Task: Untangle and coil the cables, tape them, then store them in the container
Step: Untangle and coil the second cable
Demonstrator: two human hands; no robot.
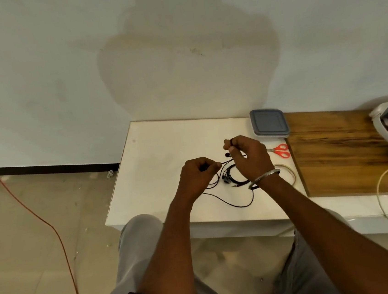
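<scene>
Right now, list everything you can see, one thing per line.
table: one, white, in front of the person
cable: one tangle, black, on the table under the hands
container: one, grey, lid on, at the table's far edge
scissors: one pair, red handles, right of the right hand
tape roll: one, clear, beside the right wrist
wooden board: one, brown, right of the white top
appliance: one, white and grey, far right, partly cut off
white cord: one, hanging over the right edge
orange cord: one, on the floor at the left
bangle: one, silver, on the right wrist
left hand: pinches the cable
right hand: pinches the cable, higher up
</scene>
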